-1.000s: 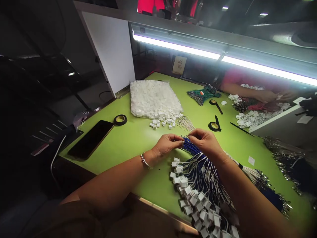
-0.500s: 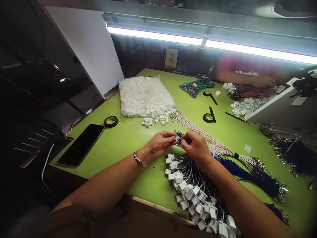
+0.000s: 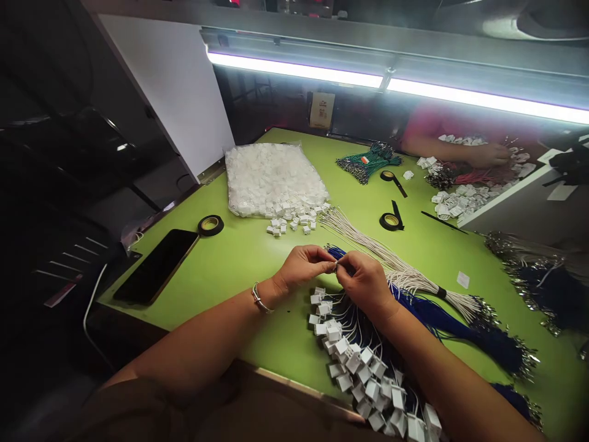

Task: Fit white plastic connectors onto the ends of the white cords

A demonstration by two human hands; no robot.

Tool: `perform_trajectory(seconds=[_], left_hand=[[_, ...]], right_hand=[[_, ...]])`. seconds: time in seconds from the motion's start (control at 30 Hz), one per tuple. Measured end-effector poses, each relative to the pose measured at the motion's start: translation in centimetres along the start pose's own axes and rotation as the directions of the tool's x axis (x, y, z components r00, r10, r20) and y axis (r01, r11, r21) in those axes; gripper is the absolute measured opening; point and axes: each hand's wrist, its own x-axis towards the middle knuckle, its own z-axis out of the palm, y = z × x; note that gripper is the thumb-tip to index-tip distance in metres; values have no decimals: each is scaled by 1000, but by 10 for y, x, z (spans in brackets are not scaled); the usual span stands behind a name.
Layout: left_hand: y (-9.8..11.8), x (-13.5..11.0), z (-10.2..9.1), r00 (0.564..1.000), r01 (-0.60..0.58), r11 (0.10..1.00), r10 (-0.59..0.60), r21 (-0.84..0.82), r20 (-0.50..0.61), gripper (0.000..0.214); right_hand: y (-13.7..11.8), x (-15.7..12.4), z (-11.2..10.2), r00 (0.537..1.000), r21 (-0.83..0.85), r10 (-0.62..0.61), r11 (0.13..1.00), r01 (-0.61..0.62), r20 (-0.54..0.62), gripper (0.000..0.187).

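My left hand (image 3: 301, 269) pinches a small white connector housing (image 3: 335, 266), now mostly covered by the fingertips. Against it, my right hand (image 3: 365, 279) is closed in a pinch; what its fingers hold is hidden. Both hands meet above the green table, fingertips touching or nearly so. Behind them lies a bundle of blue wires (image 3: 423, 310) with metal terminals, running out under my right forearm. Below my right hand, a pile of white connectors with wires attached (image 3: 363, 368) reaches the table's front edge. White wires (image 3: 368, 236), tied with a black band, stretch out beyond my hands.
A clear bag of white housings (image 3: 276, 175) lies at the back, with loose housings (image 3: 294, 222) before it. Black tape rolls (image 3: 210, 225) and a phone (image 3: 156, 265) rest on the green table (image 3: 248, 258). Green wires (image 3: 370, 162) lie farther back. Another person's arm (image 3: 460, 150) is at the right.
My fingertips have closed in around the white housing, which showed more clearly before. The view has shifted slightly. The other person's hand has moved a little.
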Motion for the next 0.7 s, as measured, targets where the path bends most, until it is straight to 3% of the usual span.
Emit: perform_trajectory(seconds=[0.27,0.43,0.57,0.63,0.7], left_hand=[[-5,0,-3,999,38,995,-37,-90,15,28],[-5,0,-4,997,20,1000,-19,-11,76,26],[-7,0,-1,998,36,999,-37,19,59,26],[-7,0,0,997,47,999,-47,12,61,26],[-5,-2,2,996,40,999,-42,28,83,26]], right_hand=[[5,1,-9,996,84,56,995,-61,64,11],[6,1,-3,996,40,50,998,-53,78,14],[5,-1,5,991,39,78,996,-83,107,16],[5,-1,1,986,55,111,991,-118,123,16],[8,2,-11,965,97,153,980,-176,214,15]])
